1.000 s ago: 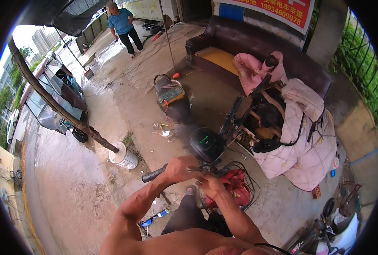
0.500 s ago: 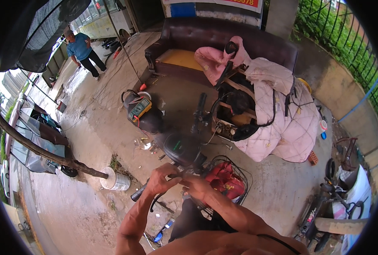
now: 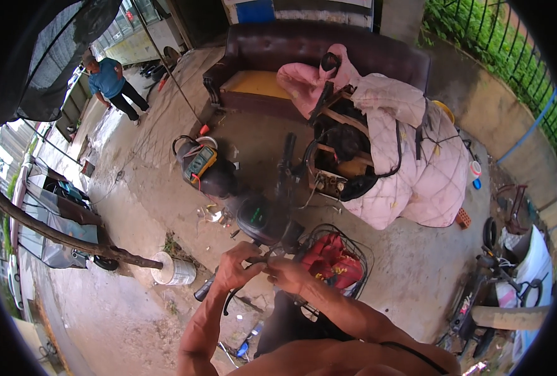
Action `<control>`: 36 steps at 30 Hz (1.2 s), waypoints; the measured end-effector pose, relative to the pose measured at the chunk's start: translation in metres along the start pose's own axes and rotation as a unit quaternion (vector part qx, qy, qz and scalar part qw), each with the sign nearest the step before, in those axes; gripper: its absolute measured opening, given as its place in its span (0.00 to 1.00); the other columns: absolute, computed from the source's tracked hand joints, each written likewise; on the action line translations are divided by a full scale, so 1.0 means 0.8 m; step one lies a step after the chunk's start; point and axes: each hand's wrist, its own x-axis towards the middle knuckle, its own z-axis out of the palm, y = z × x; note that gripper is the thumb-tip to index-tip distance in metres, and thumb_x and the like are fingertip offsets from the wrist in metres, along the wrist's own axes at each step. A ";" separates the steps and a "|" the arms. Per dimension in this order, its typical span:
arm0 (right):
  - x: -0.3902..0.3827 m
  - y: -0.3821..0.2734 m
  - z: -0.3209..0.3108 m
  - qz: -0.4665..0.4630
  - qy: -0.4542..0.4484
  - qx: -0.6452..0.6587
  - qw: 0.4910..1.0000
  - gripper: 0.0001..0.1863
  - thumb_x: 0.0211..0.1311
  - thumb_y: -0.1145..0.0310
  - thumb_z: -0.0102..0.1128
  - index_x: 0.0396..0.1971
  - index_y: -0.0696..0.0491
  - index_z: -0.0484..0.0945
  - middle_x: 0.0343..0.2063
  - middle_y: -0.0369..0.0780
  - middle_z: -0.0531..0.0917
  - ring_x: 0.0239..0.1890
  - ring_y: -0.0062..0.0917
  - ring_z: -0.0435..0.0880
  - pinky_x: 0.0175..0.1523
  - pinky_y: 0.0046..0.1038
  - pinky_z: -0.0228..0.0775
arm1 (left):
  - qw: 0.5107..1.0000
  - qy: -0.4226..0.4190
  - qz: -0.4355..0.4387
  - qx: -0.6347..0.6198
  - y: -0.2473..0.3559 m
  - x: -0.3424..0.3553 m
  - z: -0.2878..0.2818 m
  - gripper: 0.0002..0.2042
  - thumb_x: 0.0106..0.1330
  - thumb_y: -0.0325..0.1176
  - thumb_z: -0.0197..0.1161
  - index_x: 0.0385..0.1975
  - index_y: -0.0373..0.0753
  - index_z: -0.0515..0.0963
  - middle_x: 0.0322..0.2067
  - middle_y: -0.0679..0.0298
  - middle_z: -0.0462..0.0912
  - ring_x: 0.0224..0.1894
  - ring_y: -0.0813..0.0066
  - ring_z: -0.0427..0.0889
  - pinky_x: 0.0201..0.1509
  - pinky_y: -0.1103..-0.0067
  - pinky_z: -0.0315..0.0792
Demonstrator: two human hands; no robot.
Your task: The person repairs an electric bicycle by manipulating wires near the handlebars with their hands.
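Note:
My left hand [image 3: 239,268] and my right hand [image 3: 287,274] meet at the handlebar of an electric scooter, fingers closed in a pinch. Between them a small dark piece shows in part; its kind is hidden by the fingers. Just beyond the hands lies the scooter's black dash [image 3: 262,218]. A black handlebar grip [image 3: 203,291] and a curved brake lever [image 3: 227,304] stick out beside my left wrist. Beyond my right hand is a wire basket [image 3: 367,257] holding a red bag [image 3: 336,258]. A yellow multimeter [image 3: 200,164] rests on the scooter's seat [image 3: 219,182].
A pink quilted cover [image 3: 410,169] drapes another vehicle ahead, in front of a dark sofa [image 3: 328,47]. A person in blue [image 3: 112,81] stands far left. A white bucket [image 3: 174,271] holds a wooden pole [image 3: 78,235]. Scrap parts [image 3: 479,301] lie at right.
The view has shifted slightly, so surroundings sit a little differently in the picture. My hands stay together at the handlebar, with only slight finger movement. The person in blue stays standing.

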 end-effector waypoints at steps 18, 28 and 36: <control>-0.015 -0.004 0.006 -0.056 0.033 -0.002 0.998 0.12 0.68 0.60 0.64 0.47 0.46 0.82 0.43 0.31 0.84 0.47 0.17 0.80 0.47 0.26 0.63 | 0.999 -0.019 -0.029 0.022 -0.012 0.004 0.005 0.12 0.55 0.27 0.74 0.38 0.33 0.82 0.43 0.55 0.83 0.43 0.60 0.85 0.47 0.72 0.79; -0.012 0.003 0.008 -0.057 0.073 -0.024 0.995 0.07 0.66 0.65 0.65 0.41 0.47 0.83 0.39 0.30 0.85 0.45 0.18 0.80 0.46 0.25 0.63 | 0.999 -0.011 -0.051 0.001 -0.009 0.000 0.006 0.13 0.53 0.28 0.74 0.38 0.34 0.83 0.42 0.56 0.83 0.41 0.61 0.85 0.45 0.73 0.79; -0.010 0.008 0.000 -0.074 0.042 -0.012 0.996 0.05 0.66 0.66 0.64 0.38 0.49 0.83 0.38 0.31 0.85 0.43 0.20 0.82 0.45 0.27 0.66 | 0.999 -0.005 -0.003 0.052 -0.013 0.002 0.008 0.13 0.50 0.29 0.75 0.34 0.34 0.83 0.40 0.55 0.84 0.39 0.57 0.87 0.42 0.71 0.80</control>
